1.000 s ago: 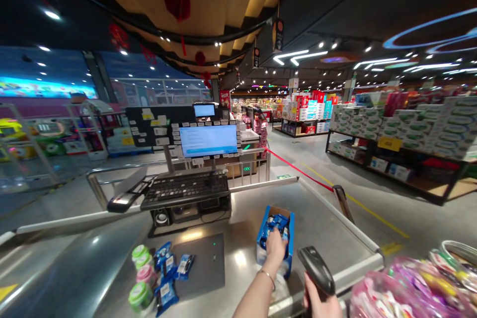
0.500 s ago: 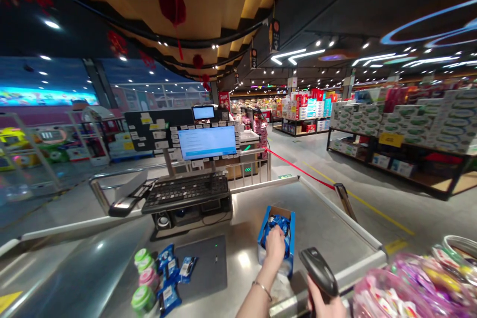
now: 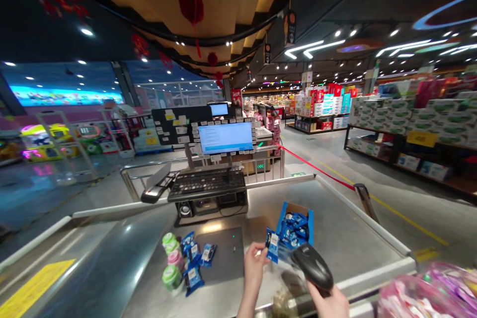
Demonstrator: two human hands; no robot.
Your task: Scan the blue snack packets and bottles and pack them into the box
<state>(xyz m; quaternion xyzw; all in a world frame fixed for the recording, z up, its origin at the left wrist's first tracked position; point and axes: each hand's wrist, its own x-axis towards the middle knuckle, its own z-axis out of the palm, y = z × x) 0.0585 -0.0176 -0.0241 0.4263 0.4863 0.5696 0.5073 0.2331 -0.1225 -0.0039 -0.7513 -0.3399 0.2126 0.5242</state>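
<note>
My left hand [image 3: 255,264] is shut on a small blue packet [image 3: 273,244] with a white label, held just left of the black handheld barcode scanner [image 3: 312,266]. My right hand [image 3: 328,304] grips that scanner, its head pointing up and left towards the packet. Behind them stands an open blue cardboard box [image 3: 294,226] holding more blue packets. To the left, several blue packets [image 3: 194,258] and several green and pink lidded tubs [image 3: 171,258] stand on and beside a dark grey plate [image 3: 223,253].
A steel checkout counter [image 3: 335,228] with raised rails runs under everything. A keyboard [image 3: 206,184] and monitor [image 3: 225,137] stand beyond it. A pink bag of goods [image 3: 421,298] lies at lower right. A red rope [image 3: 316,169] and stocked shelves [image 3: 406,124] lie beyond.
My left hand has come out of the box with one blue packet and moved left and down. The scanner now sits close to that packet. The view has swung slightly.
</note>
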